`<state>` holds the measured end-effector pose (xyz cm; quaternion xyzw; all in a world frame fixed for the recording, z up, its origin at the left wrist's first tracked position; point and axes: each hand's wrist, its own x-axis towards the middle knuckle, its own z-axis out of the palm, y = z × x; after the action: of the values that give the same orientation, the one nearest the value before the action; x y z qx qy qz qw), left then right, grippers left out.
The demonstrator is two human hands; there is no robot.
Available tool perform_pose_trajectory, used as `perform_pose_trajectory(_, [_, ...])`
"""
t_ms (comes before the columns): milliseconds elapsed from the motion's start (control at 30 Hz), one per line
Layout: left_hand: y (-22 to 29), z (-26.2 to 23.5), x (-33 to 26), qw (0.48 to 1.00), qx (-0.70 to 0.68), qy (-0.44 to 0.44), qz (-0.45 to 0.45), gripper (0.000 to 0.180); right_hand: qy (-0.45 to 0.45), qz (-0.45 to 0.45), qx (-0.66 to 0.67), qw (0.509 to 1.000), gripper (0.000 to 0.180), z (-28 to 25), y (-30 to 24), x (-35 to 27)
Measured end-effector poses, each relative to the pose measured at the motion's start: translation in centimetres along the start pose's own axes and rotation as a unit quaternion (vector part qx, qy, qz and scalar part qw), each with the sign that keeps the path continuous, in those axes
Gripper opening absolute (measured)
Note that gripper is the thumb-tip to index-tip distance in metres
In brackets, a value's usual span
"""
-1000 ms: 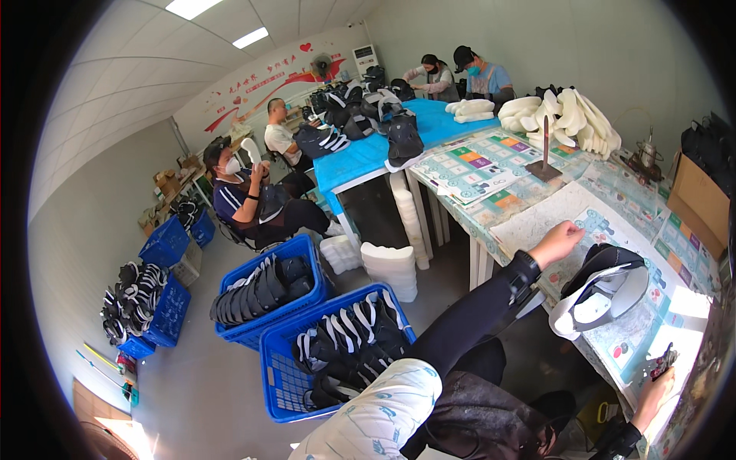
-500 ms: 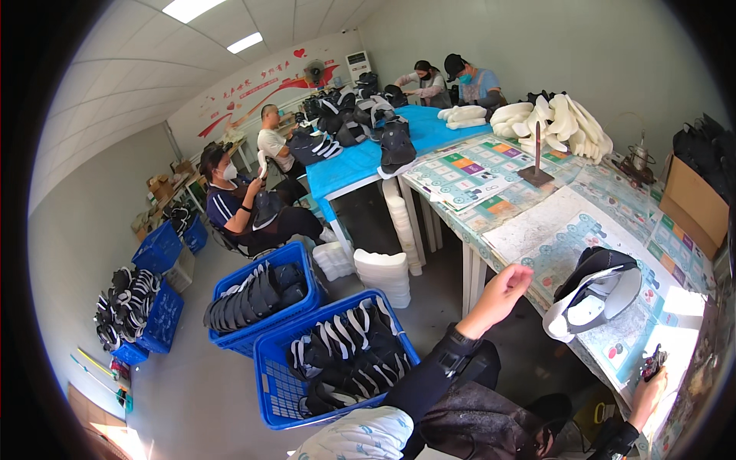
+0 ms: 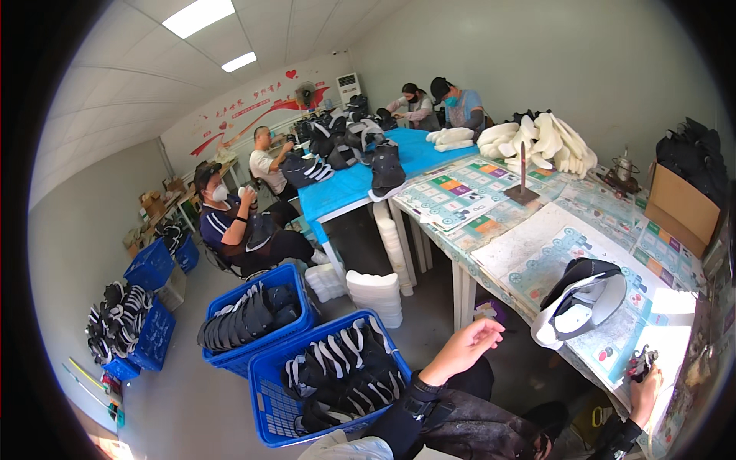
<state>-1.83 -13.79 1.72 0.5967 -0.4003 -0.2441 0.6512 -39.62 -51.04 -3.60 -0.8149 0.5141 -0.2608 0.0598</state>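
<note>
My left hand is lifted between the blue crate and the table edge, fingers loosely stretched, holding nothing. At the table's near right corner my right hand has its fingers closed around a small dark metal tool; its exact kind is too small to make out. Just beyond that hand lies a curved black fabric piece with white padding, its hollow side facing up and partly hanging over the table edge. Whether it is a cap or a shoe upper I cannot tell. Neither hand touches it.
Blue crates of similar black-and-white pieces stand on the floor at left. A metal post on a base, a heap of white pads and a cardboard box are on the printed table cover. Several co-workers sit around the blue table.
My left hand has dropped down and left, away from the table edge. The whole view has shifted slightly. The seated co-worker at left has raised a white piece closer to the mask.
</note>
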Motion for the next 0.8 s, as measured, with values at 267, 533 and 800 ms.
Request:
perform_pose_trajectory(267, [5.7, -1.3, -2.1, 0.903, 0.11, 0.377, 0.175, 0.07, 0.003, -0.055, 0.426, 0.903, 0.047, -8.4, -11.7, -7.2])
perform_pose_trajectory(533, [13.0, -3.0, -6.0, 0.897, -0.393, 0.007, 0.202, 0.045, -0.19, -0.147, 0.854, 0.461, 0.042, -15.1, -26.4, -10.9])
perform_pose_trajectory(800, [10.9, 0.5, -3.5, 0.941, -0.323, 0.025, 0.094, 0.047, -0.239, -0.208, 0.715, 0.624, 0.133, -20.3, -35.1, -10.5])
